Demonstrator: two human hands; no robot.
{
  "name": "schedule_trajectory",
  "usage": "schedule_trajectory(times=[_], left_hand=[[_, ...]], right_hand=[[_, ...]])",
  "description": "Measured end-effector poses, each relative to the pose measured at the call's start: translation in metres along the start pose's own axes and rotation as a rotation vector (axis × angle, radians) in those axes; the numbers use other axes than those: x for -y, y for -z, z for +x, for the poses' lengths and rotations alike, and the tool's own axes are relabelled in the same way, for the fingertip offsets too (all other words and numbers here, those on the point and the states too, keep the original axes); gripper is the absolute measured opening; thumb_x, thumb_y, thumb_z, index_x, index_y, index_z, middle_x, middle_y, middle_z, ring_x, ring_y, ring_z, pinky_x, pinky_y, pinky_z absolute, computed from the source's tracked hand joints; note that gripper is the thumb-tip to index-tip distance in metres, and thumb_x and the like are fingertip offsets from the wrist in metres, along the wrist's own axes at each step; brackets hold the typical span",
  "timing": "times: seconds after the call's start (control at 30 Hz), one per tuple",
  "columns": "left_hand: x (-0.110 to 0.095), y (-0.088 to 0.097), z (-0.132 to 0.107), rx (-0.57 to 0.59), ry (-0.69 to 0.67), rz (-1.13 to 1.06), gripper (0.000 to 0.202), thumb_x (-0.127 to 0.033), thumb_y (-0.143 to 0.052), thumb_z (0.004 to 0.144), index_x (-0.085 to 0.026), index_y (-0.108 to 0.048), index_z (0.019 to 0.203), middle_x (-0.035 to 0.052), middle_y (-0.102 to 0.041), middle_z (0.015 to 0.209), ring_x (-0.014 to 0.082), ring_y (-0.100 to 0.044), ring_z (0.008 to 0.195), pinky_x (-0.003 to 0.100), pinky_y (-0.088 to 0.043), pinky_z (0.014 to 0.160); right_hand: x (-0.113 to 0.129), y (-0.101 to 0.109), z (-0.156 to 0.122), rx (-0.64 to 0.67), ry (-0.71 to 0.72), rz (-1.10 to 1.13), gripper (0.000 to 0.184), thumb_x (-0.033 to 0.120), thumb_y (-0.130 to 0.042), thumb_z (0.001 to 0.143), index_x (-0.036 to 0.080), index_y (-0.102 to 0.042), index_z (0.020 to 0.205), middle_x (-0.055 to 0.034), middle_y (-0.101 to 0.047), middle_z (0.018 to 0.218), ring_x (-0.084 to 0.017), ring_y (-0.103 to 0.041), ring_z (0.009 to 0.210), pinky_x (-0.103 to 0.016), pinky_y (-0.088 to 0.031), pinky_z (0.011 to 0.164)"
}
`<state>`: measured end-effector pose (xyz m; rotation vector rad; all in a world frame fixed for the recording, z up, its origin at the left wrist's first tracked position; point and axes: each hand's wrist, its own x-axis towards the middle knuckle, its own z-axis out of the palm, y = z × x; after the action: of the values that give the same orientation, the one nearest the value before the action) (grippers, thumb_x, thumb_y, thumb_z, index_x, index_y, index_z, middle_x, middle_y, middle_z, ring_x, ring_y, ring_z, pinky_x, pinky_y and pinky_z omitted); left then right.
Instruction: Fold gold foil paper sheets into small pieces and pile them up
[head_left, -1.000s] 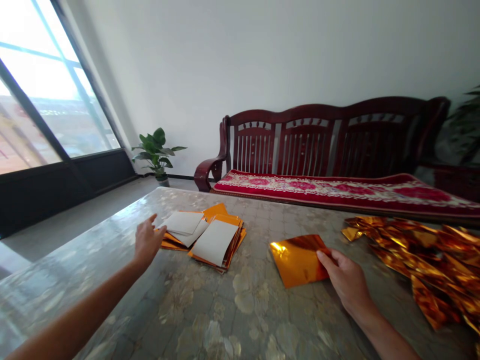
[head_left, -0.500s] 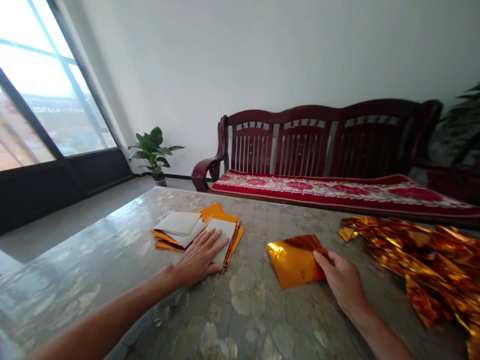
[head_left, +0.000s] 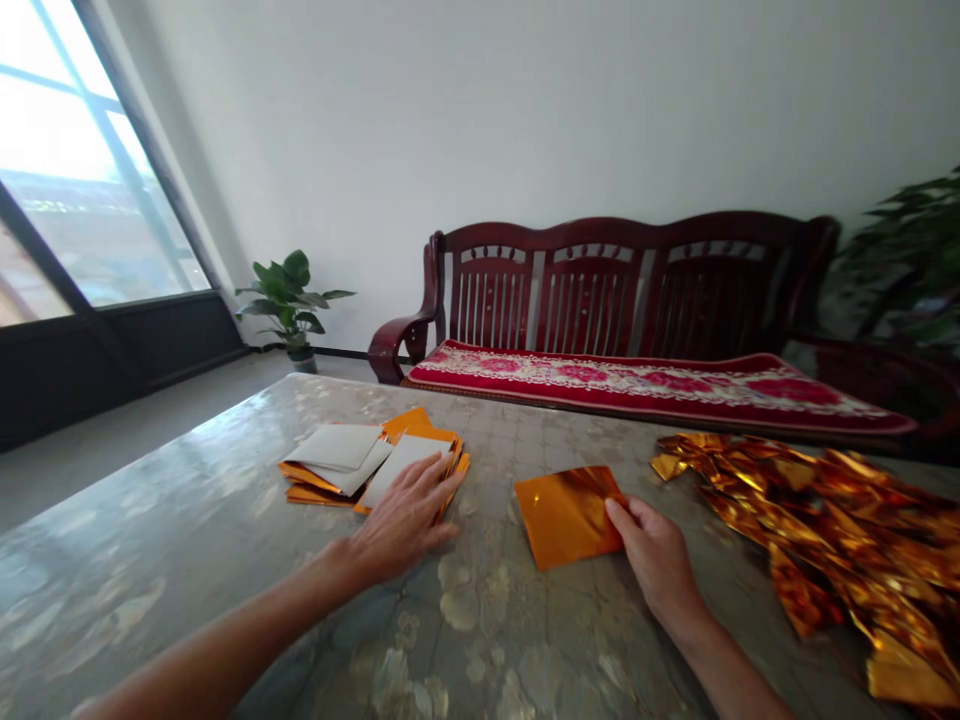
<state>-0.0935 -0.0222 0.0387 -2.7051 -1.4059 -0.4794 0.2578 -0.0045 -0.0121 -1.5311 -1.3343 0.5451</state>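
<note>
My left hand (head_left: 411,508) is spread with fingers apart over the near right side of a stack of foil paper sheets (head_left: 330,446). The stack shows pale grey backs on top and orange-gold edges below; my hand covers part of it. My right hand (head_left: 651,545) pinches the right edge of a single gold foil sheet (head_left: 568,516) between thumb and fingers. That sheet has its shiny orange side up and is held low over the table, apart from the stack.
A heap of crumpled or folded gold foil pieces (head_left: 832,530) lies on the right of the patterned table (head_left: 247,560). Beyond the table stands a dark red wooden bench (head_left: 495,290) with a floral red cover (head_left: 637,385). A potted plant (head_left: 292,300) stands on the floor at left.
My left hand has shifted slightly to the right across the stack, towards its right edge. The right hand still holds the foil sheet. The whole view has turned a little to the right.
</note>
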Motion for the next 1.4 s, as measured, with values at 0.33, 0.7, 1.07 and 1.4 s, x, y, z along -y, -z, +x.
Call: schedule_trajectory(times=[0.33, 0.7, 1.07, 1.4], left_hand=[[-0.090, -0.044, 0.033, -0.237, 0.031, -0.553, 0.085, -0.005, -0.052, 0.081, -0.029, -0.016, 0.154, 0.0102, -0.024, 0.158, 0.0234, -0.044, 0.135, 0.044, -0.044, 0.111], [-0.086, -0.061, 0.036, -0.076, 0.055, -0.297, 0.068, -0.011, -0.063, 0.073, -0.022, -0.050, 0.139, 0.0144, -0.039, 0.152, 0.0355, -0.032, 0.142, 0.059, -0.030, 0.114], [-0.082, -0.060, 0.040, -0.028, -0.035, -0.230, 0.021, -0.028, -0.053, 0.097, -0.021, -0.068, 0.085, 0.0027, -0.068, 0.086, 0.0181, -0.062, 0.087, 0.030, -0.045, 0.081], [-0.076, -0.052, 0.039, -0.031, -0.006, -0.126, 0.026, -0.033, -0.049, 0.099, -0.020, -0.065, 0.082, 0.0025, -0.066, 0.082, 0.0171, -0.059, 0.082, 0.029, -0.040, 0.075]], right_hand=[[0.043, 0.012, -0.034, -0.063, 0.998, -0.461, 0.037, 0.011, -0.049, 0.091, 0.029, -0.070, 0.115, -0.0034, -0.073, 0.114, -0.021, -0.060, 0.112, -0.037, -0.043, 0.094], [0.047, -0.008, -0.047, 0.302, 0.862, -0.595, 0.020, 0.010, -0.053, 0.090, 0.022, -0.068, 0.097, -0.0050, -0.070, 0.096, -0.022, -0.059, 0.093, -0.037, -0.042, 0.083], [0.039, -0.009, -0.045, 0.335, 0.636, -0.466, 0.024, 0.010, -0.056, 0.085, 0.024, -0.066, 0.101, -0.0026, -0.071, 0.099, -0.019, -0.065, 0.091, -0.030, -0.048, 0.080], [0.036, -0.002, -0.040, 0.366, 0.674, -0.471, 0.020, 0.018, -0.051, 0.094, 0.023, -0.070, 0.091, -0.0038, -0.071, 0.099, -0.018, -0.064, 0.092, -0.030, -0.048, 0.083]])
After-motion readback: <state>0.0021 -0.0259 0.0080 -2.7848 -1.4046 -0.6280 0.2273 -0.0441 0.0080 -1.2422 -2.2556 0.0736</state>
